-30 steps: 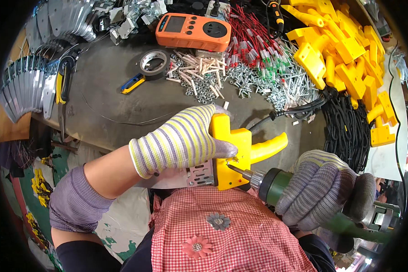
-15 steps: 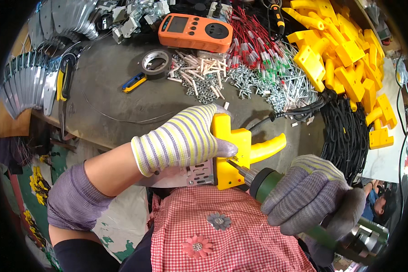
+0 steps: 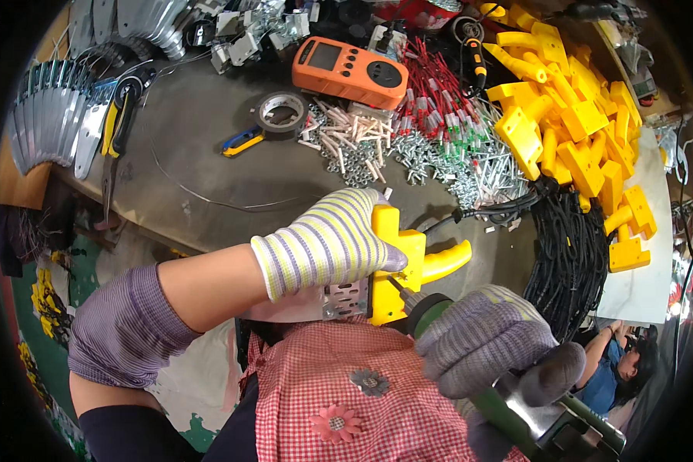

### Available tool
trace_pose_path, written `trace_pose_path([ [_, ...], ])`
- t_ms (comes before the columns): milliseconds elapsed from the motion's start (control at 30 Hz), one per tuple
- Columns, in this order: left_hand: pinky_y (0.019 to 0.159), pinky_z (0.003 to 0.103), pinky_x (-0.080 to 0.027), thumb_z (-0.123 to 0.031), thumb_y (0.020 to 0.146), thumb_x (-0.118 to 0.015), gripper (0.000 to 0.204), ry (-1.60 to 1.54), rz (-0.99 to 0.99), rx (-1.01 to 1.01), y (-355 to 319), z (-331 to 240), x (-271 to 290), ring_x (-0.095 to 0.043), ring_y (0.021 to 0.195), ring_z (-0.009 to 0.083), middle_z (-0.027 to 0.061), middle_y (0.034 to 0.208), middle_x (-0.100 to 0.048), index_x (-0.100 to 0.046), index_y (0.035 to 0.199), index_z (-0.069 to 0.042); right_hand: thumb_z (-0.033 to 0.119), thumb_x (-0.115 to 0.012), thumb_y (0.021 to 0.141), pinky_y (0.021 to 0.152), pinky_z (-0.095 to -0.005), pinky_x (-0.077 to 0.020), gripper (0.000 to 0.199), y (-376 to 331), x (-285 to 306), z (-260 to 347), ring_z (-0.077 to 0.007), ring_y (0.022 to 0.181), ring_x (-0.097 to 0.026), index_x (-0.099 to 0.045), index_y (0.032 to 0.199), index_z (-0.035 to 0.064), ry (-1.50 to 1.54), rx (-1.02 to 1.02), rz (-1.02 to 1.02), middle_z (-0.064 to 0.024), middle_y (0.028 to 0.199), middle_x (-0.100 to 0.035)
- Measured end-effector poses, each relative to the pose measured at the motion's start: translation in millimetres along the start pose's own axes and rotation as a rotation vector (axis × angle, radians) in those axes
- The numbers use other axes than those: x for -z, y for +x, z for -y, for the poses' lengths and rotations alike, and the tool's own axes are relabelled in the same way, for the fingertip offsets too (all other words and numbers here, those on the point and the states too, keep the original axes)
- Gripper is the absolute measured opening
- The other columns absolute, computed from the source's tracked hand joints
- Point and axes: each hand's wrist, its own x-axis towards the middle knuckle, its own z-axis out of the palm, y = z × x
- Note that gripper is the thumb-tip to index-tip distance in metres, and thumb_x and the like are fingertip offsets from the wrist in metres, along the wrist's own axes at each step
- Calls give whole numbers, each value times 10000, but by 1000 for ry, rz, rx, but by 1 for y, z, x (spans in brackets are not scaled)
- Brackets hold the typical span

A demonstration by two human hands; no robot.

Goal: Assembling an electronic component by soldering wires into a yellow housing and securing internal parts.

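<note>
My left hand [image 3: 331, 239], in a striped knit glove, is closed around a yellow plastic handle housing [image 3: 410, 254], its thumb lying across the top face. A slotted metal plate [image 3: 346, 299] sticks out of the housing's left side, partly under my wrist. My gloved right hand [image 3: 485, 335] grips a green power screwdriver [image 3: 433, 313]. Its bit [image 3: 397, 283] points at the housing just below my left thumb; whether a screw sits at the tip is too small to tell. A black cable [image 3: 441, 223] runs from behind the housing toward the right.
Beyond my hands lie an orange meter [image 3: 349, 71], a tape roll [image 3: 280, 114], a cutter knife [image 3: 242, 142], loose screws [image 3: 481, 181] and red wires [image 3: 431, 77]. Yellow housings [image 3: 585, 115] and black cables [image 3: 566, 254] are piled right, metal blades [image 3: 46, 115] left. A person [image 3: 612, 369] sits at far right.
The view has shifted a little. My right hand and the screwdriver have moved left, and the tool's rear end has swung inward. The left hand keeps its hold on the housing.
</note>
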Motion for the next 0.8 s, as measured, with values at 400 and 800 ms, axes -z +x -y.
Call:
trace_pose_path([
  [400, 951, 447, -486, -220, 758, -816, 728, 487, -424, -500, -6, 2, -11, -573, 1079, 357, 199, 1169, -587, -516, 1383, 4, 424, -708, 883, 618, -339, -476, 540, -10, 66, -11, -212, 670, -575, -564, 1254, 58, -316, -22, -405, -73, 775, -584],
  [800, 967, 438, -481, -220, 755, -795, 565, 366, -469, -503, -4, 15, -14, -573, 1101, 353, 185, 1201, -584, -634, 1259, -23, 635, -702, 836, 611, -325, -490, 806, -30, 80, -36, -205, 635, -563, -499, 1363, 60, -538, -45, -552, -59, 749, -586],
])
